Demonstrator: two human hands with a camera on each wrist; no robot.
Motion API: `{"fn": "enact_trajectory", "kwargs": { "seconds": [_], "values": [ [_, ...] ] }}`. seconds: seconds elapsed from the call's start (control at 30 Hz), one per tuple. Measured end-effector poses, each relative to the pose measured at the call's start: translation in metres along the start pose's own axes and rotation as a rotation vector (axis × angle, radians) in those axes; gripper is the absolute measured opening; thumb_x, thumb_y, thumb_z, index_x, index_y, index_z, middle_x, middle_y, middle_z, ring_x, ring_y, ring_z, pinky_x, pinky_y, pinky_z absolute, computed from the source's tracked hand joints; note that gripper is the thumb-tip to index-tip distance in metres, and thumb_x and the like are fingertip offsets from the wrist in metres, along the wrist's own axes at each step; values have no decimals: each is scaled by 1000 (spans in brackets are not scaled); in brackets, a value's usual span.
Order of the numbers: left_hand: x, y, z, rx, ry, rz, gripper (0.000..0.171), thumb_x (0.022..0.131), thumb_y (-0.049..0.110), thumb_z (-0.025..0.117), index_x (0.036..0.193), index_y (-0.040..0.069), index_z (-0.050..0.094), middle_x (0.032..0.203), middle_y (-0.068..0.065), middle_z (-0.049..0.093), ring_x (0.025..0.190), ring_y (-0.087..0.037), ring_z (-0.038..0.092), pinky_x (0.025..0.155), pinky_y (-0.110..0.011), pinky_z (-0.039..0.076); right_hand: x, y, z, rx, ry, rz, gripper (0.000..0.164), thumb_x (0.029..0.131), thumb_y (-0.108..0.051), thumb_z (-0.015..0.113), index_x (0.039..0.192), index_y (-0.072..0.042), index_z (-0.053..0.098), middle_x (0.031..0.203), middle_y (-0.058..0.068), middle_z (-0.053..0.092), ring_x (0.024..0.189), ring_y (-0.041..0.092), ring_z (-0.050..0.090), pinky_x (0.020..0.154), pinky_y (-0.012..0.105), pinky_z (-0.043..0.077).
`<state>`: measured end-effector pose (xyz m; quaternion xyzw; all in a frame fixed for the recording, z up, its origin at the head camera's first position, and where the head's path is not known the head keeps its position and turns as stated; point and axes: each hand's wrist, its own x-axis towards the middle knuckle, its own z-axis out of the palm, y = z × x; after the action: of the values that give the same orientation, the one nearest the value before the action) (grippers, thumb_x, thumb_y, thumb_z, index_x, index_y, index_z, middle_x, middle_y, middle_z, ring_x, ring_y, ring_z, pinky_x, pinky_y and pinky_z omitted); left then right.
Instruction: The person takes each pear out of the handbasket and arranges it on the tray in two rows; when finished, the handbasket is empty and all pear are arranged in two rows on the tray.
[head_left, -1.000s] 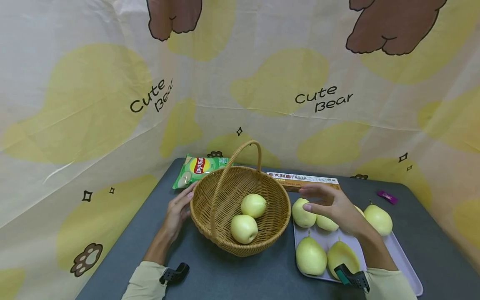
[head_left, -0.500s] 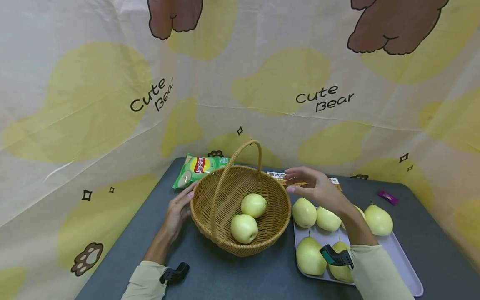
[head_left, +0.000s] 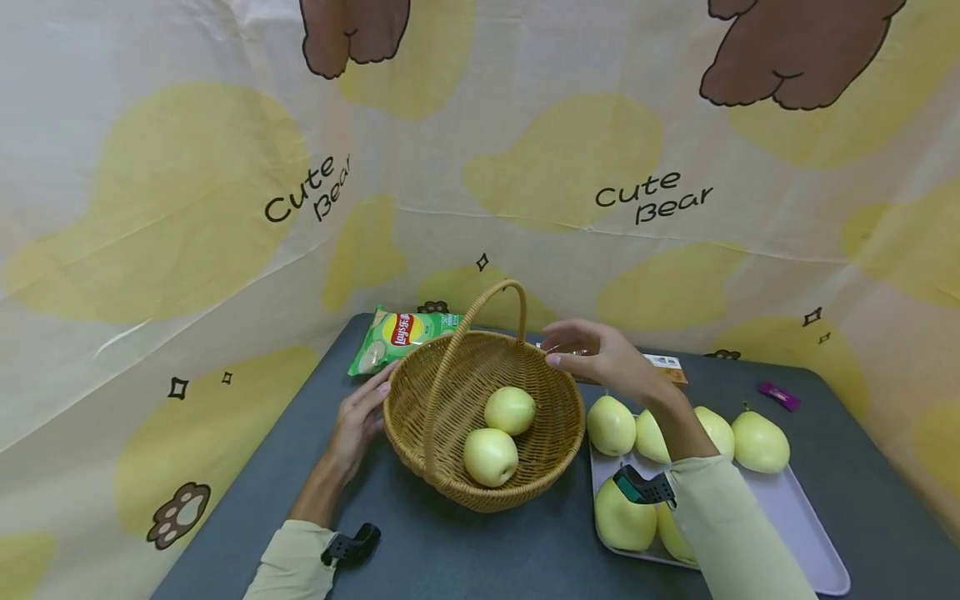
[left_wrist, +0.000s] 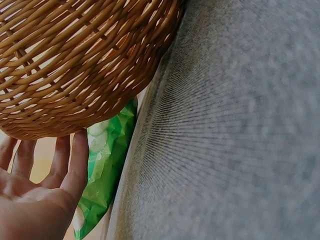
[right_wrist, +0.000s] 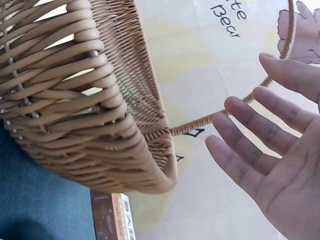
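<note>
A wicker basket (head_left: 408, 454) with a tall arched handle (head_left: 437, 379) stands on the table, two pale green pears (head_left: 510, 411) inside it. My left hand (head_left: 358, 421) touches the basket's left side with extended fingertips, which the left wrist view shows against the weave (left_wrist: 75, 75). Over at the basket's right back rim, my right hand (head_left: 603, 360) hovers with fingers spread and nothing held. In the right wrist view that hand (right_wrist: 280, 150) appears apart from the rim (right_wrist: 167, 175), palm and loose fingers visible in front of the handle.
A lavender tray (head_left: 806, 533) with several pears (head_left: 761, 442) lies right of the basket, partly under my right forearm. Behind are a green chip bag (head_left: 393, 337) and a pasta box (head_left: 666, 367), partly hidden. A small purple packet (head_left: 780, 396) lies at the far right.
My right hand has moved left and away from me, from above the tray to the basket's right back rim. My left hand, the basket and its pears stay in place.
</note>
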<state>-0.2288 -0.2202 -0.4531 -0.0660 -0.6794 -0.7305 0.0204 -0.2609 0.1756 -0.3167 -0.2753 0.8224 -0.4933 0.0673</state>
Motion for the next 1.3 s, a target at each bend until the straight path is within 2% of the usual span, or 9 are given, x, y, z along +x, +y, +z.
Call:
{"fn": "enact_trajectory", "kwargs": {
  "seconds": [0.13,0.27,0.47,0.6,0.9,1.17,1.3],
  "values": [
    [1,-1,1,-5,-10,5,53,112,35,50,162,18,47,166,-5,44,137,-11,56,99,-29,56,10,2,3,-62,-2,-15,46,101,-32,73,144,-17,63,136,16,69,124,27,66,103,51,54],
    [2,-1,2,-10,-10,12,53,112,35,50,162,17,47,166,-6,45,137,-12,57,99,-29,56,21,3,7,-89,-39,-4,50,100,-33,75,144,-15,64,134,14,70,124,27,65,105,53,52],
    [2,0,2,-12,-16,21,53,112,35,50,162,17,46,166,-8,45,136,-10,58,98,-29,56,37,5,11,-113,-119,56,57,99,-37,74,148,-11,61,133,10,69,127,28,64,110,57,47],
    [2,0,1,-13,-17,24,53,112,33,49,163,16,45,167,-8,44,135,-10,58,98,-30,56,45,4,11,-139,-160,84,57,98,-41,74,147,-16,62,134,7,68,127,28,62,111,57,46],
    [1,1,1,-25,-19,17,53,113,32,49,163,16,45,167,-8,44,135,-8,58,99,-29,56,60,0,16,-123,-264,112,56,95,-28,79,146,-14,62,130,10,70,124,29,64,109,53,49],
    [1,1,0,-31,-13,15,53,113,32,50,163,15,45,167,-9,44,135,-9,58,98,-29,56,71,-5,21,-155,-342,135,61,93,-29,83,148,-14,61,132,8,68,127,29,62,109,50,50],
    [1,0,0,-29,-12,13,53,113,33,50,163,16,45,167,-8,44,136,-11,58,99,-29,56,74,-2,24,-123,-355,187,64,90,-30,86,149,-17,61,137,9,65,130,29,59,112,51,48]
  ]
}}
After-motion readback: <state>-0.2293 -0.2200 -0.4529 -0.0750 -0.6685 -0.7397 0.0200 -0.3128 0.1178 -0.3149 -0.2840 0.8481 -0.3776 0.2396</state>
